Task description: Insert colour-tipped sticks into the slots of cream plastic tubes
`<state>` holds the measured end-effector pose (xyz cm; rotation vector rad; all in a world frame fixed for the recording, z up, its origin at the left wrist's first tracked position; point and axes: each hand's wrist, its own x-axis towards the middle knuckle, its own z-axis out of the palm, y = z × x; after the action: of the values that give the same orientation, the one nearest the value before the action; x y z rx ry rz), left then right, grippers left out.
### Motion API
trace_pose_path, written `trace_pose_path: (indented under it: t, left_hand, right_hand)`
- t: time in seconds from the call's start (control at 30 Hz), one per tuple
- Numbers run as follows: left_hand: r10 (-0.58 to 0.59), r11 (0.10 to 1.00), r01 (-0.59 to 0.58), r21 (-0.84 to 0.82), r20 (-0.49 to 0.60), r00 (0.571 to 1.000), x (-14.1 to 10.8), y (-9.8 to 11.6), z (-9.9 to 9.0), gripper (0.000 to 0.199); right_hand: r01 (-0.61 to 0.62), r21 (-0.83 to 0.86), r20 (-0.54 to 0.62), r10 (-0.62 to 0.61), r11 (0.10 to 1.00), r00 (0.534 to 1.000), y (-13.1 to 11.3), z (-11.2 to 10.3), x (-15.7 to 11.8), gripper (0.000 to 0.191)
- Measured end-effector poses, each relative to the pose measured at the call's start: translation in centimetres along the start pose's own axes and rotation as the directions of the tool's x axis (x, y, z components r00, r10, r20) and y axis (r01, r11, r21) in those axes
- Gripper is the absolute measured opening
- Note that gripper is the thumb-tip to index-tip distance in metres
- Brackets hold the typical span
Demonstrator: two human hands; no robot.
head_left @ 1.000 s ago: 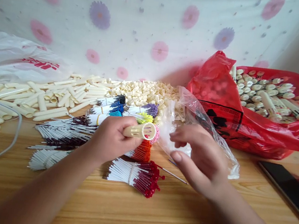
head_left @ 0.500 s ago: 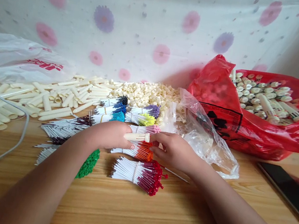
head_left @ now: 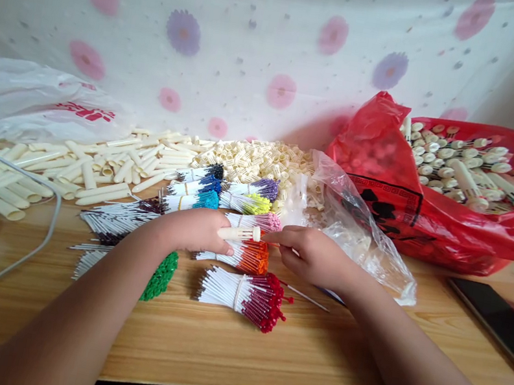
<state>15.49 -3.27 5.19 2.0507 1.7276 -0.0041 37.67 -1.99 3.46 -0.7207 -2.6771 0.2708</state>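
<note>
My left hand (head_left: 204, 231) is closed round a cream plastic tube (head_left: 239, 233), which points right with its round cap outward. Just right of that cap, my right hand (head_left: 309, 252) pinches a thin piece with a small red end, too small to make out clearly. Under and around my hands lie banded bundles of white sticks with coloured ends: orange (head_left: 253, 258), pink (head_left: 268, 222), yellow (head_left: 255, 204) and dark red (head_left: 263, 301). Green-tipped sticks (head_left: 161, 276) lie partly behind my left forearm. A loose stick (head_left: 306, 297) rests below my right hand.
Cream tubes (head_left: 107, 171) and small slotted cream parts (head_left: 257, 161) are heaped at the back. A red bag (head_left: 376, 212) of assembled pieces stands at the right, beside clear plastic (head_left: 353, 235). A black flat device (head_left: 501, 325) lies far right; a white cable (head_left: 40, 235) runs left.
My right hand has drawn a little to the right of the tube's cap, and a red end now shows at its fingertips. The whole view has shifted slightly.
</note>
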Motion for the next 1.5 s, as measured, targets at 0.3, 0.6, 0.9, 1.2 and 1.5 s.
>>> trace_pose_path:
  t: [0.3,0.6,0.9,1.2,1.5]
  left_hand:
    - [-0.043,0.998,0.035,-0.055,-0.157,0.987,-0.5,0.6,-0.3,0.036]
    - [0.008,0.995,-0.021,-0.101,-0.130,0.992,-0.7,0.8,-0.2,0.023]
    - [-0.031,0.998,0.026,-0.059,-0.080,0.996,-0.7,0.6,-0.3,0.018]
    - [0.043,0.991,-0.056,-0.124,-0.100,0.994,-0.4,0.5,-0.1,0.026]
    - [0.355,0.857,-0.427,-0.290,-0.270,0.895,-1.2,2.7,1.5,0.014]
  right_hand:
    - [0.043,0.064,-0.032,-0.041,0.997,0.999,0.9,-1.7,-0.5,0.034]
    - [0.051,0.122,-0.044,-0.046,0.991,0.998,1.1,-1.0,-0.6,0.033]
    - [0.064,0.115,-0.043,-0.059,0.991,0.997,1.3,-0.6,-0.5,0.031]
    - [0.059,0.176,-0.140,-0.035,0.983,0.990,1.2,-0.1,-0.6,0.026]
    - [0.201,0.260,-0.481,-0.053,0.945,0.875,-0.9,0.9,-0.6,0.007]
